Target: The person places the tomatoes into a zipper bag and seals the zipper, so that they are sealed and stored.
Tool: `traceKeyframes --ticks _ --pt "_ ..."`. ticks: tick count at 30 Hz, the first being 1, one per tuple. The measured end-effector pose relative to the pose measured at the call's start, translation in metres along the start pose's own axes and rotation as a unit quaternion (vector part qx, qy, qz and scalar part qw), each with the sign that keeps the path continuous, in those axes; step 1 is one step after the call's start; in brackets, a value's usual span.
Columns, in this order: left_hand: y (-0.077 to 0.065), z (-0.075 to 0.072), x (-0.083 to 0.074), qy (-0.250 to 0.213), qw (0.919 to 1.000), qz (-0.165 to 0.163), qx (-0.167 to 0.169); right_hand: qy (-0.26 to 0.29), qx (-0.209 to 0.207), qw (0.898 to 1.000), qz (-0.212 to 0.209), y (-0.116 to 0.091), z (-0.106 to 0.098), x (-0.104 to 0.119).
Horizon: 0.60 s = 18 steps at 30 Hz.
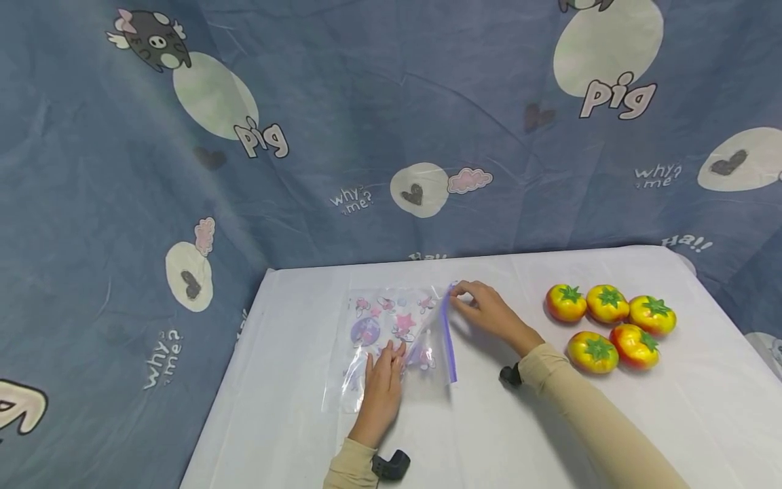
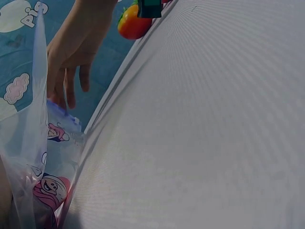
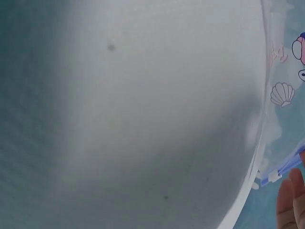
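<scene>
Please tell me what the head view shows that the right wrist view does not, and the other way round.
Only the head view shows the five red-and-yellow tomatoes and the left hand, which rests on the clear plastic bag.

Only the right wrist view shows a distinct seashell print on the bag; I cannot make it out in the head view.

Both show part of the bag, its purple zip strip, the right hand beside that strip, and the white tabletop.

The head view looks forward and down; both wrist views, close above the tabletop, share the bag.
</scene>
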<state>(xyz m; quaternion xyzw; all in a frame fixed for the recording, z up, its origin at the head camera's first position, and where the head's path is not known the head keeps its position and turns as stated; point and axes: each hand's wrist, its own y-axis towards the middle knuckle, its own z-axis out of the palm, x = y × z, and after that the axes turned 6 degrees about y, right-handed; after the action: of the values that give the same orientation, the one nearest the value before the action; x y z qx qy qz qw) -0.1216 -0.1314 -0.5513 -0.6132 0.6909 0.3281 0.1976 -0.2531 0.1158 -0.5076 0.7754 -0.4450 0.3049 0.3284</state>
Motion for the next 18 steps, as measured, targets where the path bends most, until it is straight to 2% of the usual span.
traceKeyframes --ticks 11,18 --pt "-0.0004 0.0006 -0.0009 0.008 1.0000 0.000 0.002 -0.026 0.010 0.999 -0.033 0.0053 0.0008 0.0016" --pt "-0.0008 0.0012 -0.0002 0.013 0.9999 0.006 0.001 -0.044 0.059 0.997 -0.015 0.0042 0.0010 0.0013"
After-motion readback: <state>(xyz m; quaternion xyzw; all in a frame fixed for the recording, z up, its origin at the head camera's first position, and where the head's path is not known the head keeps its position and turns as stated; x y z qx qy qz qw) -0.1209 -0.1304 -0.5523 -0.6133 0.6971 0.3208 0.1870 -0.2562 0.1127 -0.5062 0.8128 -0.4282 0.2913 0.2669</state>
